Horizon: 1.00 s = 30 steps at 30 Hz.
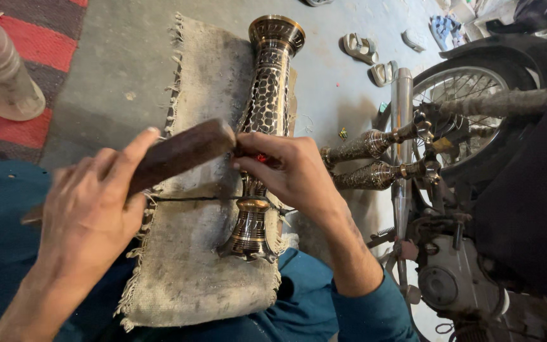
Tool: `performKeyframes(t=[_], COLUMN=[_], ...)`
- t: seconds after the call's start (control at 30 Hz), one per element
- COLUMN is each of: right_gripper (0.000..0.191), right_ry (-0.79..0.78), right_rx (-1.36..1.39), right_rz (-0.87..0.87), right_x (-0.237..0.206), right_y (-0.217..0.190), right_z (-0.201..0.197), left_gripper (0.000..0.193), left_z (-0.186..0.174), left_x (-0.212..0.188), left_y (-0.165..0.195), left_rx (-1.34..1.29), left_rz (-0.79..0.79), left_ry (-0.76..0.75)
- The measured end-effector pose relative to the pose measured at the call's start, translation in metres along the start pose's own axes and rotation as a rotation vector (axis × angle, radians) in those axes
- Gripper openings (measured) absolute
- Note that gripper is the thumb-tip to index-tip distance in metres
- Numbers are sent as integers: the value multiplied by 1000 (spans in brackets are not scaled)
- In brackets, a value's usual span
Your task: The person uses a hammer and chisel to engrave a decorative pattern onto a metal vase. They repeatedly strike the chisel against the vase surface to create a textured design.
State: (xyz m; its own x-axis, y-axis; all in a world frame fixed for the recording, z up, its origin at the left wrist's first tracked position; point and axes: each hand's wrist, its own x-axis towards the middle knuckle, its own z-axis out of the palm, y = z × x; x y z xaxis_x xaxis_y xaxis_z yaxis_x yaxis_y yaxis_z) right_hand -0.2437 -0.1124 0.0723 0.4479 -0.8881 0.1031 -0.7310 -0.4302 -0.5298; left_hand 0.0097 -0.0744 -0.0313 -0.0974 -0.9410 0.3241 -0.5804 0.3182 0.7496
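A tall engraved metal vase (266,101), dark with brass bands, lies lengthwise on a burlap cloth (204,266) spread over my lap. My left hand (90,209) grips a brown wooden mallet (182,152) whose head reaches toward the vase's middle. My right hand (289,171) pinches a small tool with a red part (261,158) against the vase's narrow waist, right by the mallet head. A thin dark cord (191,199) crosses the cloth to the vase's lower neck.
A motorcycle (476,126) stands close on the right, with two more engraved metal pieces (365,158) beside its wheel. Sandals (368,54) lie on the concrete floor beyond. A pale metal vessel (1,69) stands on a red striped rug (39,44) at upper left.
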Motion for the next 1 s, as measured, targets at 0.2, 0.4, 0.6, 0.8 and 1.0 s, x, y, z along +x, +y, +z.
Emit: performKeyframes(t=[0.2, 0.4, 0.6, 0.8, 1.0], right_gripper=[27, 27, 26, 26, 28], right_ry=[16, 28, 8, 38, 52], right_rx=[45, 77, 153, 155, 218], right_rz=[26, 8, 31, 15, 8], right_x=[-2, -4, -6, -12, -15], right_y=[3, 6, 10, 17, 25], right_z=[0, -3, -5, -6, -7], left_gripper=[85, 84, 89, 87, 89], left_z=[-3, -4, -6, -7, -9], left_x=[2, 5, 8, 11, 17], left_y=[5, 10, 14, 20, 26], left_rx=[51, 70, 240, 251, 258], left_rz=[-45, 18, 52, 96, 77], left_ry=[-15, 43, -3, 44, -31])
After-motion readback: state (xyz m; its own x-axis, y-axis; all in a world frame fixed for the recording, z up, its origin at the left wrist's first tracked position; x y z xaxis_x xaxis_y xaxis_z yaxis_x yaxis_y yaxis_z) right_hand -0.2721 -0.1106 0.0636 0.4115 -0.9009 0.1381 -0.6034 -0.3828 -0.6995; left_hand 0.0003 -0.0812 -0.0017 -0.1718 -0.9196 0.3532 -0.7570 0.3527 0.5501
